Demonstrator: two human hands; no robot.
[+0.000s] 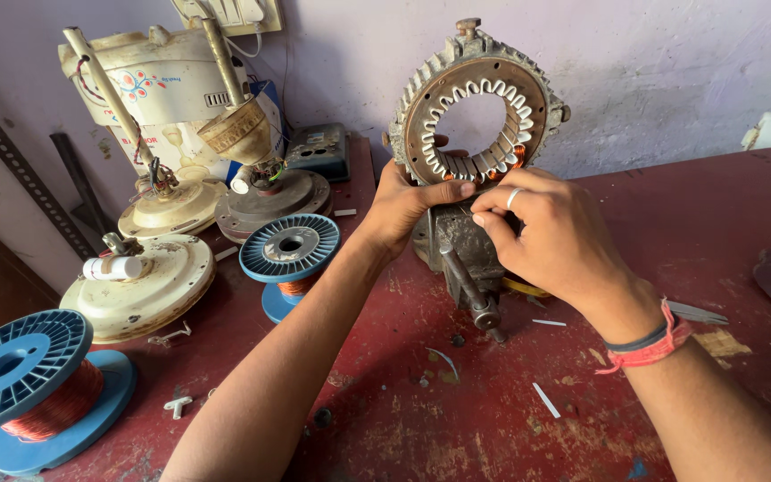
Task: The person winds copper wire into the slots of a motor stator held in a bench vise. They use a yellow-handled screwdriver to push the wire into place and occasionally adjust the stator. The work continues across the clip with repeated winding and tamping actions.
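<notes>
A round metal stator ring (pixel 428 107) with white slot liners and some copper winding stands upright, clamped in a small bench vise (pixel 457 245) on the red table. My left hand (pixel 403 203) grips the ring's lower left edge, thumb pressed across the lower slots. My right hand (pixel 551 236), wearing a ring and a red wrist thread, pinches at the lower slots beside the left thumb. What the fingertips hold is too small to tell.
Two blue spools of copper wire (pixel 289 254) (pixel 33 388) sit on the left. Ceiling fan motor housings (pixel 140 286) (pixel 269 201) and a cream fan body (pixel 158 85) crowd the back left. The red table (pixel 457 419) carries scattered screws and white slips.
</notes>
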